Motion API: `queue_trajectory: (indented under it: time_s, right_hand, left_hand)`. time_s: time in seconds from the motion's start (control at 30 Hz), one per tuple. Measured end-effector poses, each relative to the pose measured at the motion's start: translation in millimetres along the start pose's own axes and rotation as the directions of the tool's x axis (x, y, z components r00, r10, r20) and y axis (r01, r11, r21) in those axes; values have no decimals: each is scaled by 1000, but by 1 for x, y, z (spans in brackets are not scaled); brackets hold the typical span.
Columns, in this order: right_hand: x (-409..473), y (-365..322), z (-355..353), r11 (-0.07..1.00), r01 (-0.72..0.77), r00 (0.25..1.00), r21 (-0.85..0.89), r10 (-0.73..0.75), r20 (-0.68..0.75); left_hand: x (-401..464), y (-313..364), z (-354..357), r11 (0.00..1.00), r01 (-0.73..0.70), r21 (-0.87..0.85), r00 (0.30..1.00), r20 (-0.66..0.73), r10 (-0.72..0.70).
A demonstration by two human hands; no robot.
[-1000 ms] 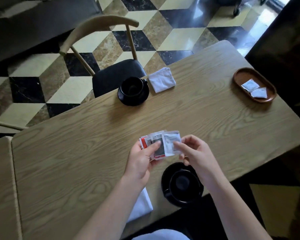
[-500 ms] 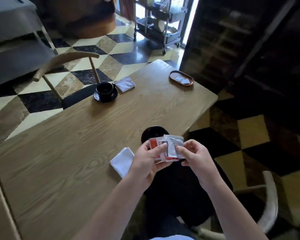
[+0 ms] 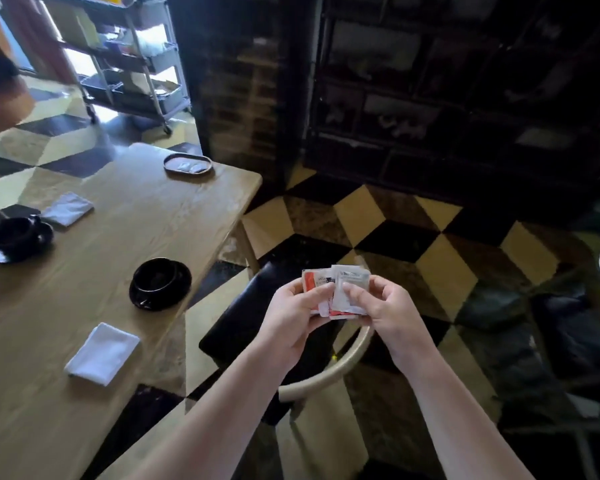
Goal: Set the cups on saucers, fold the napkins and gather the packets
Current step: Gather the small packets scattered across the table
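Both hands are up in front of the person, off to the side of the table and above a dark-seated chair (image 3: pixel 243 327) with a pale curved back. The left hand (image 3: pixel 291 317) curls round a small fan of packets (image 3: pixel 336 289), thumb laid across their faces, and the right hand (image 3: pixel 383 306) pinches the same bunch from the other side, thumb on the front packet. The packets are flat paper sachets: the front one is white with faint grey print, those behind show orange-red and white panels with a dark block of lettering too blurred to read.

On the wooden table (image 3: pixel 84 306), nearest the person, a folded white napkin (image 3: pixel 103 353) lies flat close to the edge. Just beyond it a black cup sits on a black saucer (image 3: pixel 160 284), glossy, near the same edge. Further along, at the left border of the view, a second black cup on its saucer (image 3: pixel 16 239) stands with a second folded napkin (image 3: pixel 68 208), greyish-white, just beside it. At the far corner of the table a shallow brown oval tray (image 3: pixel 187 165) holds two white packets (image 3: pixel 189 167) lying side by side.

Past the table the floor is a cube-pattern tile in cream, brown and black, and a metal shelf trolley (image 3: pixel 132 60) stands in the bright light beyond. Dark shelving fills the wall to the right.
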State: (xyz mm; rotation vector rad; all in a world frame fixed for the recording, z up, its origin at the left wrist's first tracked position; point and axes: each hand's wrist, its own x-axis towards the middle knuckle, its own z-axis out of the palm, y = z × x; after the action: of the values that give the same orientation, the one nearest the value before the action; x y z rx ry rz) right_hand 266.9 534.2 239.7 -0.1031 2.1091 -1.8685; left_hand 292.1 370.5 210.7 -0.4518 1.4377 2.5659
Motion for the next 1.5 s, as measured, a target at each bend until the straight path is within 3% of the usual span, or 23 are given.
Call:
queue_trajectory:
  time_s: [0.2,0.43,0.63,0.83,1.13,1.3,1.5]
  right_hand:
    - [-18,22,-138,997,48,988,56,-39,-150]
    - [-22,39,-321,998,-4,954,-58,-13,-299]
    - [5,44,-414,997,-67,889,-35,44,-456]
    - [72,41,-465,995,-52,896,85,84,-436]
    - [246,8,-527,995,-61,874,83,94,-477]
    - [347,-18,-527,998,-43,924,34,53,-378]
    - [465,-39,-475,998,-61,981,-14,57,-186]
  left_hand:
    - [31,-52,139,994,64,85,996,52,-68]
    - [79,-126,293,971,190,142,973,106,-206]
    - [127,-158,375,968,219,123,969,91,-231]
    - [209,-161,418,970,216,114,968,101,-228]
    - [394,-119,457,974,177,139,972,130,-195]
    - [473,-71,452,986,132,98,991,5,-133]
    - [533,-10,388,999,31,-8,991,-126,-32]
